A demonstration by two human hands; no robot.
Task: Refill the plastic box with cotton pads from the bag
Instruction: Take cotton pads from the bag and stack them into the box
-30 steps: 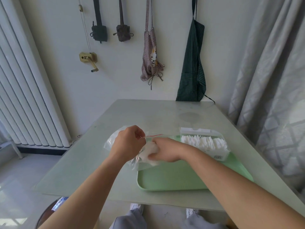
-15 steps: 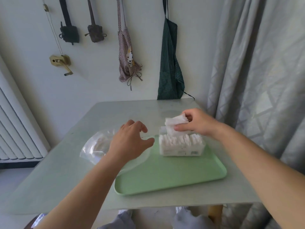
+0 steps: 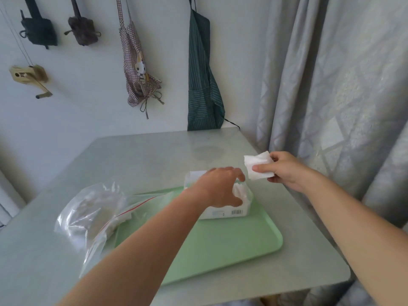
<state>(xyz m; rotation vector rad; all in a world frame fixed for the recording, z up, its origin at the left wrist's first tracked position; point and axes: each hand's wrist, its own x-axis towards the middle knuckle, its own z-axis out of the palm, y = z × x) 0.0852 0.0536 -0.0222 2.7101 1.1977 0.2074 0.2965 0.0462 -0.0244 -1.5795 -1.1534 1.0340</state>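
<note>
White wall [image 3: 92,120], striped green apron [image 3: 202,85], grey patterned curtain [image 3: 331,85], pale grey table [image 3: 141,157]

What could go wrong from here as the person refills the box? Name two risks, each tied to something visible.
The right hand pinches the cotton pads by one end above bare table, beside the plastic box; some could drop outside it. The left hand grips the box over its opening, and the box looks nearly full, so pushing more in may crumple pads.
</note>
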